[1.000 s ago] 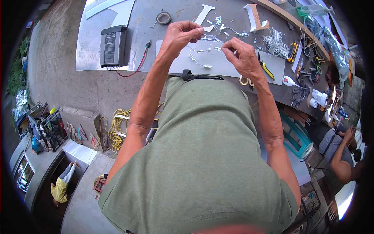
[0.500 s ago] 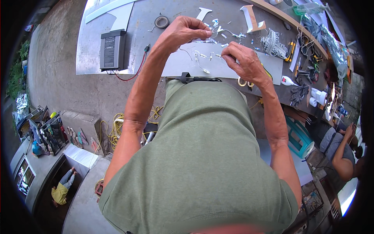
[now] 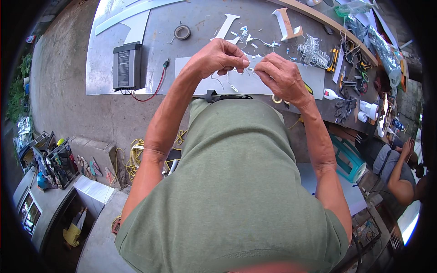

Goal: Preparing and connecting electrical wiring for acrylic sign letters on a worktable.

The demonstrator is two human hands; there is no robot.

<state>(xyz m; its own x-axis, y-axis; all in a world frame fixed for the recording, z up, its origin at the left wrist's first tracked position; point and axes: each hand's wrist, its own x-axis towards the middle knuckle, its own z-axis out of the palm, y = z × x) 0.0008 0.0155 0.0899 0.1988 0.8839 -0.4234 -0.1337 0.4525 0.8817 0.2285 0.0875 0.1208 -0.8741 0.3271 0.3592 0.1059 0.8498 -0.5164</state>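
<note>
My left hand [image 3: 219, 57] is closed in a pinch above the white sheet [image 3: 182, 63]; whatever lies between its fingertips is too small to make out. Close beside it, my right hand [image 3: 283, 78] pinches the thin wire of a string of small white modules [image 3: 251, 69]. The two sets of fingertips nearly meet. Part of that string trails below my left hand, with one module [image 3: 234, 88] near the sheet's front edge. Beyond my hands lie several loose white and blue bits [image 3: 244, 31] and another short wired strand [image 3: 273, 44].
A black power supply box [image 3: 127, 67] with red and black leads stands at left, near a tape roll [image 3: 182, 32]. Letter-shaped pieces [image 3: 287, 25] lie at the back. A coiled white string [image 3: 314, 52], cutters and a glove [image 3: 344, 110] fill the right. Another person [image 3: 396, 168] sits at right.
My left hand has come down and nearer to the right hand, so their fingertips are now almost together. The view has shifted slightly over the table.
</note>
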